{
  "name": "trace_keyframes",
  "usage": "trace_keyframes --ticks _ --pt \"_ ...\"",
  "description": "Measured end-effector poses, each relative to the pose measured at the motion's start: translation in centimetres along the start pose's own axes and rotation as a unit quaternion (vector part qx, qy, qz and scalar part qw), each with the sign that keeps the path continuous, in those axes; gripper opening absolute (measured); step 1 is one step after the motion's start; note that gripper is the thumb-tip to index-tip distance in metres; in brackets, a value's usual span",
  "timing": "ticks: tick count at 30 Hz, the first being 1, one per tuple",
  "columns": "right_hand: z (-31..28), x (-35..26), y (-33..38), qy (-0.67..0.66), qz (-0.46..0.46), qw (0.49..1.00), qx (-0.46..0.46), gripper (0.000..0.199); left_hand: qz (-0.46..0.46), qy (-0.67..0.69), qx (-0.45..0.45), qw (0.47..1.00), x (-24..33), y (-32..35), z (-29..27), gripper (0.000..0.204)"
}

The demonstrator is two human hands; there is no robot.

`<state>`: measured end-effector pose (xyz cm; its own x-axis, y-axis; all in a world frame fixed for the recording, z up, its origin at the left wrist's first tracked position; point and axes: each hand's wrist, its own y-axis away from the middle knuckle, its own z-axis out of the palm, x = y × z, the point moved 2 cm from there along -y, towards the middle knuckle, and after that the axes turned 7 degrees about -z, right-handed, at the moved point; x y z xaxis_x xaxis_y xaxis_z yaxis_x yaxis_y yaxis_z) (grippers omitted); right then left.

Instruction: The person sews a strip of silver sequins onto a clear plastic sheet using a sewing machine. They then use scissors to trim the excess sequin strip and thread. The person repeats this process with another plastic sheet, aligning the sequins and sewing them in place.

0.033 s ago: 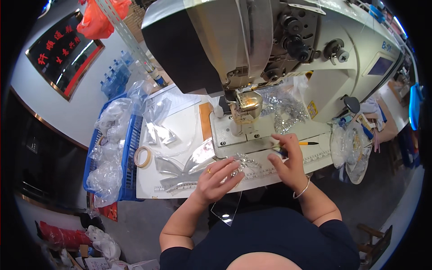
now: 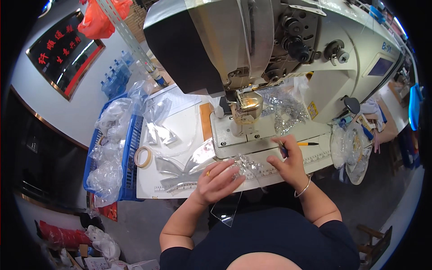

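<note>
My left hand (image 2: pixel 219 180) has its fingers bent over a piece of clear shiny plastic (image 2: pixel 246 165), which bunches up past the fingertips above the table's front edge. Below that hand hangs a flat corner of clear plastic sheet (image 2: pixel 226 209). To the right, my right hand (image 2: pixel 291 163) curls round a small dark tool (image 2: pixel 283 150); its kind is mostly hidden by the fingers, and thumb and forefinger stand apart. Just beyond both hands is the sewing machine (image 2: pixel 355 54), its presser foot area (image 2: pixel 245 119) over the metal needle plate (image 2: pixel 225 143).
Silvery clear plastic pieces (image 2: pixel 169 167) and a tape roll (image 2: pixel 143 157) lie on the left of the table. A blue basket (image 2: pixel 130 180) of plastic stands beyond them. Crumpled clear plastic (image 2: pixel 288 110) lies behind the needle, and a yellow-black pencil (image 2: pixel 308 144) rests at right.
The bunched plastic at my left fingertips has shifted a little right and spread toward the table edge. My left fingers have closed in slightly; my right hand has barely moved.
</note>
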<state>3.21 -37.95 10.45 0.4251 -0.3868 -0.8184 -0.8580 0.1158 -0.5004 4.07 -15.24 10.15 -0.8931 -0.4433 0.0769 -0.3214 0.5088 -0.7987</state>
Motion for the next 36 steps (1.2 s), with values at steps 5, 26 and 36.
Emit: trace_keyframes --ticks 5,26,36 --pt "2.4 5.5 2.5 -0.312 0.233 0.900 -0.195 0.026 0.112 -0.049 0.044 0.992 0.4 0.1 -0.5 0.026" --pt "3.6 3.9 2.5 -0.093 0.078 0.992 -0.029 0.030 -0.387 0.897 -0.018 0.211 1.7 4.7 4.8 0.082" --pt "3.1 3.3 4.4 -0.259 0.161 0.948 -0.089 0.016 -0.402 0.839 0.094 0.354 2.1 3.1 4.2 0.076"
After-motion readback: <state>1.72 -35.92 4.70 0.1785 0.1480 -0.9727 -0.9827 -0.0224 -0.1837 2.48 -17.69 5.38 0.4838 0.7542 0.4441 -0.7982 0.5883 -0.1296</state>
